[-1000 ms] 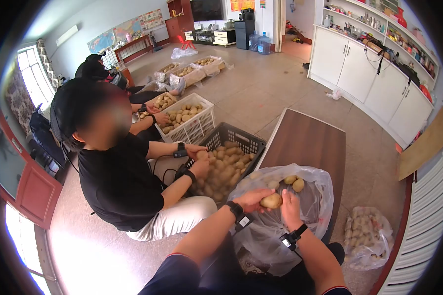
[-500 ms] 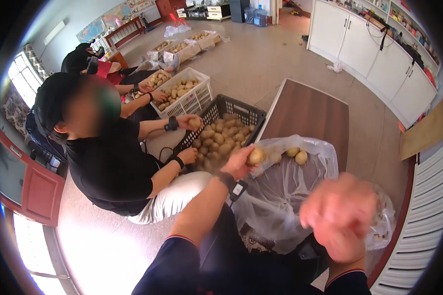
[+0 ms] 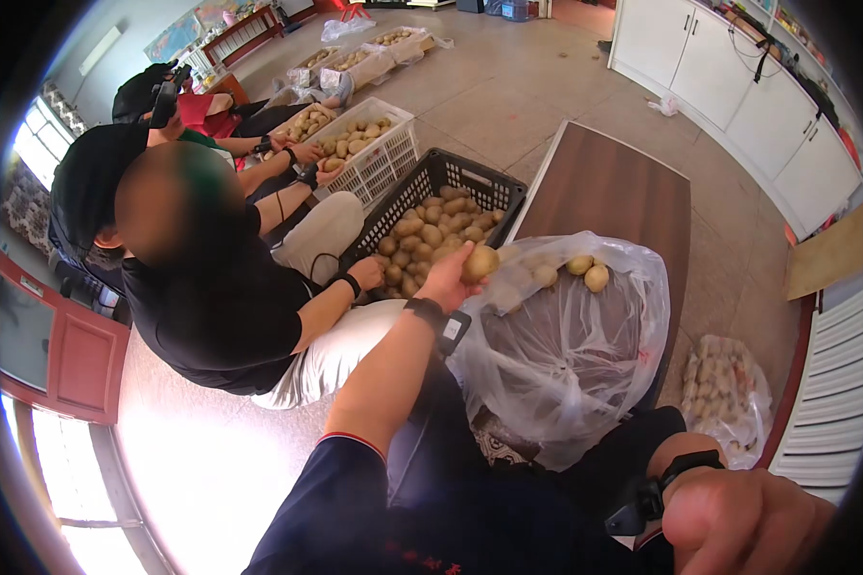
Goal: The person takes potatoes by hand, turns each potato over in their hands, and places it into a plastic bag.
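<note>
My left hand (image 3: 445, 280) is closed around a potato (image 3: 480, 264), held just above the near right corner of a black crate (image 3: 465, 175) full of potatoes. Beside it, a clear plastic bag (image 3: 566, 369) lies spread open on a dark brown board (image 3: 612, 196), with several potatoes (image 3: 596, 278) at its far side. Down at the lower right, my right hand (image 3: 748, 522) is near my body, its back towards me and its fingers curled. Whatever those fingers hold, if anything, is hidden.
A person in a black top (image 3: 216, 316) sits to my left, one hand at the black crate. Beyond stand a white crate (image 3: 379, 163) of potatoes and further people. A filled bag of potatoes (image 3: 724, 393) rests on the floor at right, by a white radiator (image 3: 820, 422).
My right hand has swung from beside the bag down to the lower right. My left hand, still gripping the potato, has shifted slightly up and left. The neighbour's far hand has moved towards the white crate.
</note>
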`<action>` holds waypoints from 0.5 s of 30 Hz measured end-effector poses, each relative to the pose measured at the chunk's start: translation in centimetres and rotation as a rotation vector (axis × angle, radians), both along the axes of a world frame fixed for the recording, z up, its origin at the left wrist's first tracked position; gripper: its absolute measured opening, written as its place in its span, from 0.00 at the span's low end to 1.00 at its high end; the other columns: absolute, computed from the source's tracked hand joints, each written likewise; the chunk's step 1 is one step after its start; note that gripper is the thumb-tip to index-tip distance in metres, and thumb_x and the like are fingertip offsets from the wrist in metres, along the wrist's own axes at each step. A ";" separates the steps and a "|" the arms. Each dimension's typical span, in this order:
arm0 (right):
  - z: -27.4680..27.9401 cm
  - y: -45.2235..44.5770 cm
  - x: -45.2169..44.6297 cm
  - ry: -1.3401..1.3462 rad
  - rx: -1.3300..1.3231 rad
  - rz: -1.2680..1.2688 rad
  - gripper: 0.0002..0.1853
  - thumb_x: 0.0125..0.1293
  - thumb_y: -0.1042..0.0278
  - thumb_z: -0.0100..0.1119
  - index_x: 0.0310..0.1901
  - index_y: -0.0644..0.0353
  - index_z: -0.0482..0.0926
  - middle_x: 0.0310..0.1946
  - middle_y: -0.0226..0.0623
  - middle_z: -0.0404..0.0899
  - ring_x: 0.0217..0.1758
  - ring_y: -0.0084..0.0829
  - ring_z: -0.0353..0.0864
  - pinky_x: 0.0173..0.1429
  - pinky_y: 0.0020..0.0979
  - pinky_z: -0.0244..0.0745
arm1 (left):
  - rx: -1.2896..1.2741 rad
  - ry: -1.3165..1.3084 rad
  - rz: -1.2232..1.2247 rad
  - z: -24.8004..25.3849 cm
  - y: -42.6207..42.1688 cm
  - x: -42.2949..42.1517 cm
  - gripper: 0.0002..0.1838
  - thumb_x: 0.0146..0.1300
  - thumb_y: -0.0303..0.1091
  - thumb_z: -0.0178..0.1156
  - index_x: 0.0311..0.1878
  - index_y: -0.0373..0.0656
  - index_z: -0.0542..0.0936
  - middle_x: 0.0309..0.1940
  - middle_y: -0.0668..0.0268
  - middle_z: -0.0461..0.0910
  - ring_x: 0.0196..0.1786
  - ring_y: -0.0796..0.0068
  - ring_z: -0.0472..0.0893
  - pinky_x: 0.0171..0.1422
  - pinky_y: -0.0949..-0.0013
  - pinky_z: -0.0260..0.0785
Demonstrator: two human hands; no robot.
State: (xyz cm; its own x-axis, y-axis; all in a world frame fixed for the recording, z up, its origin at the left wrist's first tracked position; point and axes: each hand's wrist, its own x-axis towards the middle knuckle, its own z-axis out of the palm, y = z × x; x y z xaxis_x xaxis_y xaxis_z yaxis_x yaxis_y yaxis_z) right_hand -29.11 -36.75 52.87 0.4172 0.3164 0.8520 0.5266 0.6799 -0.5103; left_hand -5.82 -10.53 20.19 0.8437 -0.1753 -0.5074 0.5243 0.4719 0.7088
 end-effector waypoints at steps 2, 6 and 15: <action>0.4 0.7 0.0 -0.014 0.011 -0.022 0.05 0.63 0.73 0.62 0.37 0.49 0.79 0.40 0.18 0.77 0.38 0.24 0.79 0.40 0.35 0.74 | -0.012 -0.006 0.022 0.2 0.4 0.0 0.19 0.72 0.51 0.53 0.54 0.46 0.75 0.40 0.63 0.82 0.30 0.67 0.80 0.27 0.69 0.71; 0.5 0.3 -0.3 0.018 -0.046 -0.068 0.04 0.64 0.70 0.62 0.37 0.47 0.78 0.40 0.17 0.76 0.35 0.25 0.78 0.38 0.35 0.74 | -0.085 0.013 0.117 -0.3 1.4 0.0 0.19 0.73 0.49 0.52 0.56 0.46 0.74 0.42 0.61 0.82 0.29 0.66 0.80 0.28 0.68 0.72; -0.7 1.2 0.1 0.037 -0.273 -0.338 0.05 0.59 0.64 0.65 0.35 0.46 0.78 0.37 0.19 0.76 0.35 0.28 0.79 0.37 0.38 0.76 | -0.139 0.148 0.373 -1.1 3.3 0.1 0.22 0.68 0.42 0.60 0.61 0.43 0.71 0.51 0.58 0.79 0.45 0.54 0.81 0.47 0.57 0.77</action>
